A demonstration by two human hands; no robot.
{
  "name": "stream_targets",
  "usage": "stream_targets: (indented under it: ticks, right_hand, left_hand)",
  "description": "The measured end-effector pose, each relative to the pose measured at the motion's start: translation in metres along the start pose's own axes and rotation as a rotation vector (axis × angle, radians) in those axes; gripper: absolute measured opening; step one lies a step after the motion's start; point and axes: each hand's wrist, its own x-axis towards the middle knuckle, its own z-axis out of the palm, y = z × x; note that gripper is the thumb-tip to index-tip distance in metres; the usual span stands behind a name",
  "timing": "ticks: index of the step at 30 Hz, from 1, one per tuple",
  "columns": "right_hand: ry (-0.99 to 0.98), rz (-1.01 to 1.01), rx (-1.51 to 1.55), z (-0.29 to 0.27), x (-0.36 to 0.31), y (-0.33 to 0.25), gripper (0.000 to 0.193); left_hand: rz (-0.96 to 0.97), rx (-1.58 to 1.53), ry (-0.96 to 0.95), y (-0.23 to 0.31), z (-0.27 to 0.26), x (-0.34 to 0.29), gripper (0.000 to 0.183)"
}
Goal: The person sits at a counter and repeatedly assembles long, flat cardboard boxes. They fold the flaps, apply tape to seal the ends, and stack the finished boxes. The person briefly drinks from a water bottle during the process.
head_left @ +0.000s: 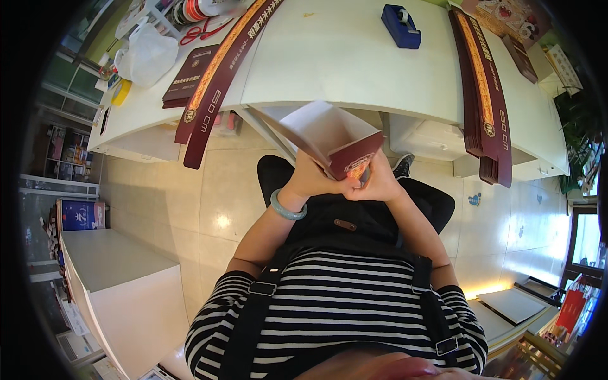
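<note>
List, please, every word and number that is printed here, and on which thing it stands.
Wording is located here, not copied.
Left maroon strips: pale characters, large number.
Right maroon strips: likewise.
Held maroon box: emblem, details blurred.
Maroon flat stack: pale characters, too small.
Blue panel: white marks, too small.

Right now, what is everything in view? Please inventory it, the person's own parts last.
Open cardboard box: one, maroon, pale inside, in both hands
Long cardboard strips: one group, maroon with gold band, tabletop's left
Similar cardboard strips: one group, same colours, tabletop's right
Short flat cardboard pieces: one stack, maroon, beside left strips
Plastic tape dispenser: one, blue, tabletop's far side
Scissors: one, red-handled, upper left
Plastic bag: one, white, upper left
Smooth tabletop: one, white, ahead
Boxy cabinet: one, white, lower left
Tiled floor: one, cream, below
Edge clutter: count unclear
Ring-shaped bracelet: one, pale green, left wrist
Left hand: one, bare, box's left
Right hand: one, bare, box's right
</note>
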Motion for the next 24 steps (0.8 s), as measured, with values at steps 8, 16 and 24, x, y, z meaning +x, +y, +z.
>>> stream_targets:
  ticks: [8, 16, 24]
  right_hand:
    - [0.021, 0.018, -0.229, -0.004, 0.001, -0.006, 0.117]
    - [-0.097, 0.237, -0.244, -0.018, -0.033, 0.029, 0.109]
    - [-0.117, 0.112, -0.336, -0.015, -0.042, 0.045, 0.093]
  left_hand:
    - [0.289, -0.241, 0.262, 0.077, -0.022, 0.048, 0.075]
    - [0.221, -0.25, 0.432, 0.115, -0.09, 0.056, 0.077]
    - [0.241, -0.14, 0.524, 0.134, -0.112, 0.066, 0.079]
